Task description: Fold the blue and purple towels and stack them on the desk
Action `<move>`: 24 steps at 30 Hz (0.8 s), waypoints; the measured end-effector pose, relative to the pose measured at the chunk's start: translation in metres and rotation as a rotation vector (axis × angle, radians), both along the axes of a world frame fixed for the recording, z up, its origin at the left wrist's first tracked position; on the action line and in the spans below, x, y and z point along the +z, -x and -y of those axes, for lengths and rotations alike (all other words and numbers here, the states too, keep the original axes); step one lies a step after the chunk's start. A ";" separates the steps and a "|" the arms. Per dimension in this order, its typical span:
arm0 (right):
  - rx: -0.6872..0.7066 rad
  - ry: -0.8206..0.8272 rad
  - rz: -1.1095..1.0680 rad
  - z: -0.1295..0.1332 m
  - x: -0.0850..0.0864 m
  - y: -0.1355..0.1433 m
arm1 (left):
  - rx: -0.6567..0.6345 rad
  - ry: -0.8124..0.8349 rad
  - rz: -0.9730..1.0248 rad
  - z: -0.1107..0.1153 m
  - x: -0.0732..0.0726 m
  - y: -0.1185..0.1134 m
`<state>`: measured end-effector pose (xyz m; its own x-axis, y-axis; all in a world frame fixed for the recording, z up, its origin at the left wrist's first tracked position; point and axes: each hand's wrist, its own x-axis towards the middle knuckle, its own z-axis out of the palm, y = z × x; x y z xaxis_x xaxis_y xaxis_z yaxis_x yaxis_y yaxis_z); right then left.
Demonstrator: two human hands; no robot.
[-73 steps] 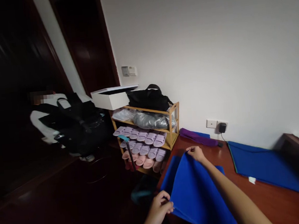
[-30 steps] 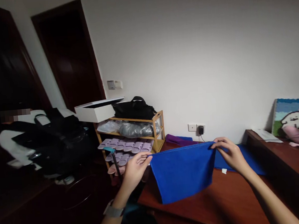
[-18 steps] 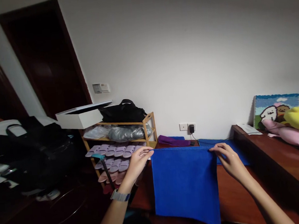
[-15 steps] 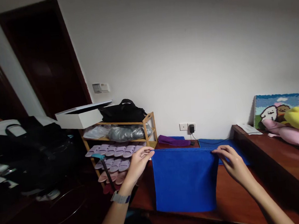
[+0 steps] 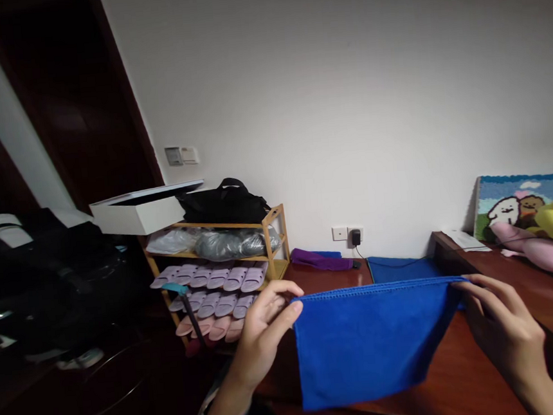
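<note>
A blue cloth (image 5: 370, 341) with a stitched top edge hangs in front of me above the reddish-brown wooden table (image 5: 450, 373). My left hand (image 5: 270, 327) pinches its top left corner between thumb and fingers. At the top right corner, my right hand (image 5: 502, 317) is closed on the cloth, its thumb mostly hidden. The upper edge is stretched nearly straight between both hands, while the lower right part slants inward. Behind it on the table lie a folded purple cloth (image 5: 322, 259) and another blue cloth (image 5: 400, 267), partly covered by the one I hold.
Left of the table stands a wooden shoe rack (image 5: 276, 246) with slippers, a black bag (image 5: 225, 202) and a white box (image 5: 136, 216). A charger (image 5: 355, 236) is plugged into the wall. Plush toys (image 5: 547, 258) rest on the raised surface at right. A person with a black backpack (image 5: 64, 271) is at far left.
Both hands have come closer to me, and the right hand has moved further right. The cloth's top edge looks wider and lower, and its lower right corner now swings inward. The view has shifted slightly.
</note>
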<state>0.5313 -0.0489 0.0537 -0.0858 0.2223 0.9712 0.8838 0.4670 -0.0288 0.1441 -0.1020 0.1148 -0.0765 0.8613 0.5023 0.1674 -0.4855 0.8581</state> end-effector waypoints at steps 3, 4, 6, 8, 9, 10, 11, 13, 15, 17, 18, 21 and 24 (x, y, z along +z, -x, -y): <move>-0.036 0.082 -0.029 -0.032 0.004 0.003 | -0.097 0.083 -0.024 -0.007 -0.006 -0.009; -0.034 0.146 -0.032 -0.048 0.005 0.008 | -0.118 0.110 -0.033 -0.012 -0.011 -0.012; -0.009 0.317 -0.020 -0.086 0.004 0.027 | -0.126 0.160 -0.041 -0.026 -0.030 -0.015; 0.032 0.522 0.017 -0.126 -0.001 0.062 | -0.094 0.213 -0.045 -0.043 -0.064 -0.013; 0.042 0.622 0.036 -0.145 -0.006 0.085 | -0.061 0.241 -0.047 -0.051 -0.086 -0.009; 0.054 0.719 0.060 -0.161 -0.013 0.110 | -0.023 0.271 -0.056 -0.058 -0.112 -0.003; 0.077 0.811 0.084 -0.174 -0.022 0.138 | 0.026 0.298 -0.057 -0.065 -0.140 0.004; 0.153 0.944 0.144 -0.187 -0.046 0.192 | 0.092 0.420 -0.073 -0.074 -0.196 0.024; 0.224 1.008 0.193 -0.182 -0.078 0.235 | 0.166 0.507 -0.148 -0.078 -0.244 0.046; 0.265 1.059 0.217 -0.164 -0.116 0.258 | 0.258 0.553 -0.231 -0.077 -0.276 0.066; 0.273 1.074 0.216 -0.152 -0.137 0.260 | 0.290 0.579 -0.259 -0.077 -0.285 0.074; 0.221 1.065 0.165 -0.111 -0.202 0.232 | 0.304 0.635 -0.290 -0.076 -0.294 0.089; 0.057 1.110 0.120 -0.074 -0.258 0.179 | 0.266 0.608 -0.311 -0.076 -0.293 0.095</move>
<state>0.3523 0.0251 -0.2043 -0.2034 0.9536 0.2219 0.8868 0.2755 -0.3711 0.0486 -0.0256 -0.1780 -0.2535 0.9670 -0.0264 0.4930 0.1526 0.8566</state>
